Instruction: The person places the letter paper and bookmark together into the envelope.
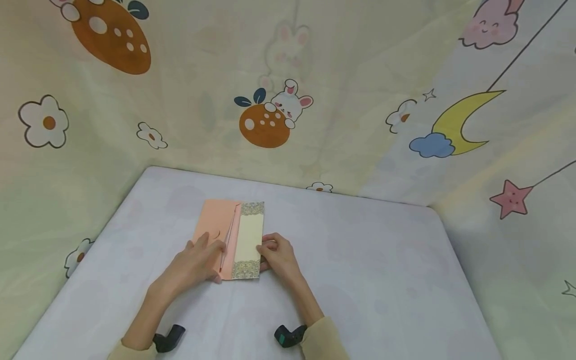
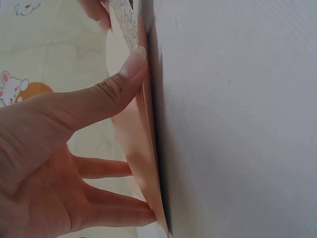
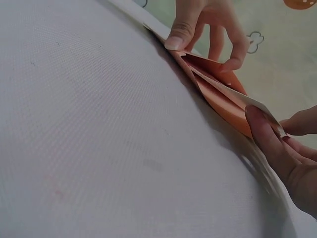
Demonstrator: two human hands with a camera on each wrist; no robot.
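Observation:
A salmon-pink envelope (image 1: 211, 215) lies on the table with a slit-like opening, which gapes in the right wrist view. At its right side is a cream card (image 1: 250, 235) with floral bands at both ends; whether part of it sits inside the envelope, I cannot tell. My left hand (image 1: 193, 262) rests on the envelope with spread fingers, its thumb (image 2: 111, 94) along the near edge. With thumb and fingers my right hand (image 1: 280, 255) pinches the card's right edge, raised a little off the table in the right wrist view.
A pale cloth covers the table (image 1: 369, 270), its far edge meeting a printed fabric backdrop (image 1: 202, 100). Black wrist devices, one at the left wrist (image 1: 170, 338) and one at the right wrist (image 1: 289, 336), sit near the beige sleeves.

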